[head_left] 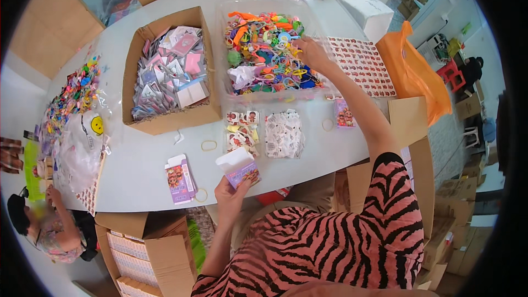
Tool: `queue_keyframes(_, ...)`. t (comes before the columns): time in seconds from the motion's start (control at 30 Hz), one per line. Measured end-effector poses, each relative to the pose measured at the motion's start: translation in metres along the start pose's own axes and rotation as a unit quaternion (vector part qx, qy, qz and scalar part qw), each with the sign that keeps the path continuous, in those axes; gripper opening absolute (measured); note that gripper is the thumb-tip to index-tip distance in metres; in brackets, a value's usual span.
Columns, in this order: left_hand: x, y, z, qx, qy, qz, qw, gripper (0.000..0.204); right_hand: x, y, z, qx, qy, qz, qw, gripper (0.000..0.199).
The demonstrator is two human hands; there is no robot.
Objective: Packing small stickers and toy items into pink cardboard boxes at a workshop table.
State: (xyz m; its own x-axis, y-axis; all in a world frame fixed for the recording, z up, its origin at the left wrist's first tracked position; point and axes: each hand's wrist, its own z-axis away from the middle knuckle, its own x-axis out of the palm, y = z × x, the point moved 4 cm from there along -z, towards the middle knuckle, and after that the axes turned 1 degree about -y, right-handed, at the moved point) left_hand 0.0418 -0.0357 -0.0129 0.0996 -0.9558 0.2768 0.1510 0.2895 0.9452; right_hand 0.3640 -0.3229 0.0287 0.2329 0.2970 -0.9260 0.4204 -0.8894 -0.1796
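Left hand [226,194] grasps a small purple box [247,176], its white flap raised, by the table's [140,170] near edge, while the right hand [312,54] has its fingers among the trinkets [264,49] in the clear bin [265,98]; from my remote view I cannot tell whether they pinch one. I take the work to be filling boxes and judge this one unfinished, since it stands open; its contents are hidden from me. Another purple box [177,183] lies nearby with its end apparently unclosed, so I count it as unfinished too. Plenty remains to draw on: the bin is heaped, and the carton [168,126] beside it is full of flat packets [165,71].
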Motion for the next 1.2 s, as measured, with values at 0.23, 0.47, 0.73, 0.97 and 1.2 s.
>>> queue_keyframes(0.23, -0.01, -0.004, -0.008, -0.012, 0.032, 0.036, 0.999, 0.026, 0.041, -0.021, -0.048, -0.066, 0.0, -0.028, 0.997, 0.032)
queue_keyframes(0.47, -0.018, -0.014, -0.02, -0.007, 0.031, 0.047, 0.998, 0.025, 0.015, -0.123, -0.072, -0.073, 0.069, -0.364, 0.926, 0.029)
queue_keyframes(0.73, -0.029, -0.014, -0.018, -0.003, 0.045, 0.075, 0.996, 0.027, 0.014, -0.256, -0.073, -0.316, -0.165, -0.209, 0.911, 0.038)
queue_keyframes(0.97, -0.036, -0.011, -0.016, 0.001, 0.039, 0.066, 0.997, 0.03, 0.055, -0.286, -0.083, -0.45, -0.257, -0.098, 0.849, 0.058)
queue_keyframes(1.2, -0.039, -0.004, -0.012, 0.013, 0.04, 0.087, 0.995, 0.033, 0.066, -0.312, -0.078, -0.5, -0.275, -0.02, 0.821, 0.039)
